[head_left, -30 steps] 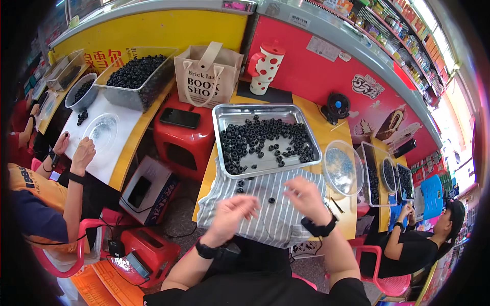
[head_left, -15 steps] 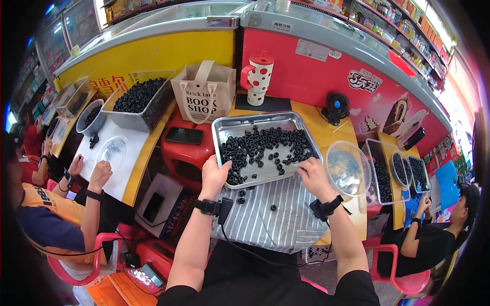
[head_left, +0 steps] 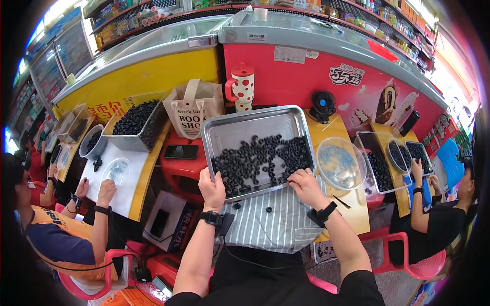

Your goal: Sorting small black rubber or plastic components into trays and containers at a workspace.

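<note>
In front of me is a shallow metal tray (head_left: 240, 131), tilted with its far side raised. Small black ring-shaped pieces (head_left: 258, 160) lie heaped over its nearer half, while the far part of its bottom is bare. My left hand (head_left: 212, 193) is closed on the near left corner, thumb over the rim. At the near right, my right hand (head_left: 307, 187) grips the front rim; its fingertips under the edge are hidden. Below the tray, a grey striped cloth (head_left: 265, 229) covers my lap side, with a loose black piece (head_left: 269, 209) on it.
Right of the tray sits a round clear plastic container (head_left: 341, 158). A black fan (head_left: 323, 104) and a spotted tumbler (head_left: 243, 86) stand behind. To the left are a canvas bag (head_left: 191, 109) and a phone (head_left: 181, 151) on a red stool. People work at both sides.
The tray's far side has risen, and the black pieces have slid toward its near edge. Both hands remain on the rim. The head view has shifted slightly.
</note>
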Available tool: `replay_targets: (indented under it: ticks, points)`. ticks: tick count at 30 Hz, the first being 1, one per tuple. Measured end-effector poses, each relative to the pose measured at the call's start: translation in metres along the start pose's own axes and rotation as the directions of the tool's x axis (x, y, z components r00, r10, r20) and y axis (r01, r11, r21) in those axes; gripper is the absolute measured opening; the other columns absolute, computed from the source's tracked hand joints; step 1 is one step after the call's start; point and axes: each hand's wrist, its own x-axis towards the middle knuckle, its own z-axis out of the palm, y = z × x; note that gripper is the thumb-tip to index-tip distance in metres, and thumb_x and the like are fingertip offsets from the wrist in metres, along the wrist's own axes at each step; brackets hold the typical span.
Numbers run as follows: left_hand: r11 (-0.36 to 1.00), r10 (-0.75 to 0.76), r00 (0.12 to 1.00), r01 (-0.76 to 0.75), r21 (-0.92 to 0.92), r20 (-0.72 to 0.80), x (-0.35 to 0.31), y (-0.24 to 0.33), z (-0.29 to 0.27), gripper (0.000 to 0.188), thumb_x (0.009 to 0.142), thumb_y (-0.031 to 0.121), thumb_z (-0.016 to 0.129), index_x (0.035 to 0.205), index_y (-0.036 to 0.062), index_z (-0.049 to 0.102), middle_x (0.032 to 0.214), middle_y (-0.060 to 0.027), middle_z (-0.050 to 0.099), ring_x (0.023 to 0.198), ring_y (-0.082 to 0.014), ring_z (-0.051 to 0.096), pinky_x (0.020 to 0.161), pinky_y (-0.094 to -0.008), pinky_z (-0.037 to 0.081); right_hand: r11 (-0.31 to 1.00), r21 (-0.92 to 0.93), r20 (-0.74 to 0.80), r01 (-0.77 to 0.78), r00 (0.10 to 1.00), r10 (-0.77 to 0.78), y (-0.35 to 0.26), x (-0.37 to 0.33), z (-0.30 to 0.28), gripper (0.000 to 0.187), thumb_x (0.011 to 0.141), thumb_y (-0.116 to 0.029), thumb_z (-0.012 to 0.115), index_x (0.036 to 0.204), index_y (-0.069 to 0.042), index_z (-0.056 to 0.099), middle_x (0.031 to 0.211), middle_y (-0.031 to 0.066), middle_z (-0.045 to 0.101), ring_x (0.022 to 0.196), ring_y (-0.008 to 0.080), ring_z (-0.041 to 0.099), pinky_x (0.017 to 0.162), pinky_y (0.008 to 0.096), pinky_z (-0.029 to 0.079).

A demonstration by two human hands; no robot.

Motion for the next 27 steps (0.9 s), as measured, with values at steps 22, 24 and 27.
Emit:
replay_targets:
  ticks: [22, 24, 27]
  points:
    - [0.992, -0.114, 0.993, 0.115, -0.05, 0.011, -0.003, -0.029, 0.005, 0.012, 0.086, 0.005, 0.062, 0.096, -0.0027, 0.063, 0.084, -0.0172, 0.063, 0.08, -0.0344, 0.062, 0.073, -0.0404, 0.047, 0.974, -0.161, 0.065, -0.159, 0.983, 0.171, -0.022, 0.061, 0.038, 0.031, 0.084, -0.037, 0.068, 0.103, -0.013, 0.069, 0.102, 0.0161, 0.057, 0.101, 0.0378, 0.056, 0.084, 0.0477, 0.049]
    - [0.994, -0.101, 0.995, 0.1, -0.053, -0.005, -0.002, -0.026, 0.008, 0.013, 0.086, 0.005, 0.062, 0.096, -0.0028, 0.063, 0.085, -0.0173, 0.063, 0.08, -0.0344, 0.062, 0.073, -0.0404, 0.048, 0.977, -0.152, 0.094, -0.152, 0.982, 0.167, -0.031, 0.072, 0.05, 0.038, 0.085, -0.046, 0.066, 0.105, -0.013, 0.069, 0.106, 0.0168, 0.057, 0.105, 0.0403, 0.055, 0.081, 0.0509, 0.05]
    - [0.995, -0.095, 0.995, 0.095, -0.024, -0.006, -0.001, -0.024, 0.007, 0.013, 0.086, 0.006, 0.063, 0.096, -0.0029, 0.063, 0.086, -0.0174, 0.063, 0.08, -0.0347, 0.062, 0.074, -0.0407, 0.048, 0.954, -0.219, 0.097, -0.206, 0.968, 0.231, -0.066, 0.08, 0.058, 0.048, 0.083, -0.054, 0.065, 0.107, -0.013, 0.068, 0.109, 0.0187, 0.056, 0.107, 0.0418, 0.053, 0.081, 0.0548, 0.049]
